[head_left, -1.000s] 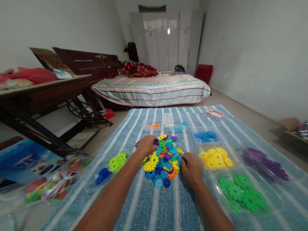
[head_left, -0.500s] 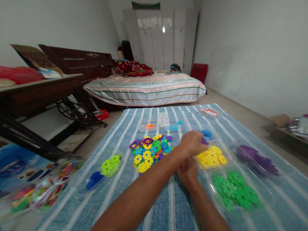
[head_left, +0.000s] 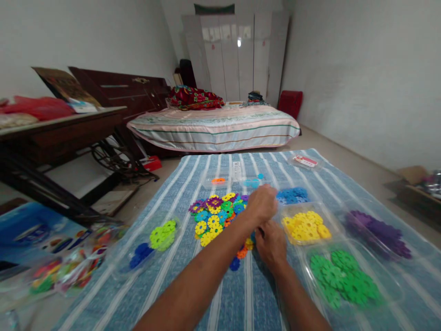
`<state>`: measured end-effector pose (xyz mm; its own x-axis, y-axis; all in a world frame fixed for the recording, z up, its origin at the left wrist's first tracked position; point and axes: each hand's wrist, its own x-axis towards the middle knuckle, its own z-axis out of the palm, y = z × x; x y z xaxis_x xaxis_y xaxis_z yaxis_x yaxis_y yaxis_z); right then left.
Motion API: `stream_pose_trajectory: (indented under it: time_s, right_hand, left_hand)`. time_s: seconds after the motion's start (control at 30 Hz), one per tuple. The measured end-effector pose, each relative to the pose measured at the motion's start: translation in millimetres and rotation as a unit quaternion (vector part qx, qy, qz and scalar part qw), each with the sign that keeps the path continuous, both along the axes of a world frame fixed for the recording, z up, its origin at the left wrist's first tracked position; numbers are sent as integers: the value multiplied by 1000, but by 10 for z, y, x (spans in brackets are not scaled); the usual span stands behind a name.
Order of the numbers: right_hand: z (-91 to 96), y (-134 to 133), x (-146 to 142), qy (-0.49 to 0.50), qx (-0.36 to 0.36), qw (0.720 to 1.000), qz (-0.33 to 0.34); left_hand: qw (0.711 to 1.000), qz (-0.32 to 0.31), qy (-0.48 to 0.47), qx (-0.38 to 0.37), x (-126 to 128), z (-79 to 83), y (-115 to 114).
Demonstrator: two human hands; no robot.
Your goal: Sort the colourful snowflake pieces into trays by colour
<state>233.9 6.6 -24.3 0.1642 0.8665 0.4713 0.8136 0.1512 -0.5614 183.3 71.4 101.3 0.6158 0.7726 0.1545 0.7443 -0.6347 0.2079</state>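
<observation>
My left hand [head_left: 262, 203] is above the right edge of a pile of mixed-colour flower-shaped plastic discs [head_left: 213, 215]. Its fingers are curled, and whatever they hold is hidden. Just below it, my right hand [head_left: 273, 243] is closed, knuckles up, beside the pile; its grip is also hidden. Orange and dark blue discs [head_left: 235, 263] show under my left forearm. To the right are clear boxes of blue discs [head_left: 292, 195], yellow discs [head_left: 306, 225], green discs [head_left: 344, 278] and purple discs [head_left: 379, 234].
A clear box at left holds lime discs [head_left: 163, 234] and dark blue discs [head_left: 140, 255]. Farther back are boxes with an orange disc [head_left: 218, 181] and light blue discs [head_left: 251, 183]. A labelled lid [head_left: 305, 161] lies at the far right of the striped cloth [head_left: 165, 294].
My left hand has moved left, from near the blue and yellow boxes back to the pile. The purple disc seen at its fingers no longer shows. My right hand has stayed almost in place.
</observation>
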Motion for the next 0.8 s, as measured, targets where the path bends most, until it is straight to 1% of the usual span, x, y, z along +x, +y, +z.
stream_pose_trajectory:
  time_s: [0.07, 0.1, 0.17, 0.23, 0.33, 0.43, 0.57, 0.67, 0.73, 0.8]
  right_hand:
    - [17, -20, 4, 3, -6, 1000, 13]
    - [23, -26, 6, 5, -8, 1000, 18]
    - [27, -34, 10, 7, -11, 1000, 20]
    - [29, -37, 12, 9, -13, 1000, 18]
    - [33, -41, 14, 15, -14, 1000, 17]
    - [43, -45, 16, 21, -10, 1000, 20]
    - [50, -47, 18, 22, -11, 1000, 16]
    - [41, -46, 19, 23, -16, 1000, 4]
    - [31, -46, 19, 26, -16, 1000, 0]
    - [22, -47, 20, 28, -14, 1000, -4]
  left_hand:
    - [995, 78, 68, 6, -416, -105, 141]
    - [989, 110, 96, 7, -584, -149, 189]
    - [986, 121, 112, 3, -820, -219, 237]
    - [987, 110, 117, 1, -931, -267, 233]
    - [987, 110, 119, -14, -936, -315, 192]
    - [983, 140, 112, -29, -883, -355, 173]
    - [980, 169, 99, -26, -873, -388, 180]
    - [982, 172, 78, -21, -909, -365, 178]
    - [983, 172, 59, -28, -928, -317, 177]
    - [983, 176, 30, -51, -911, -247, 187]
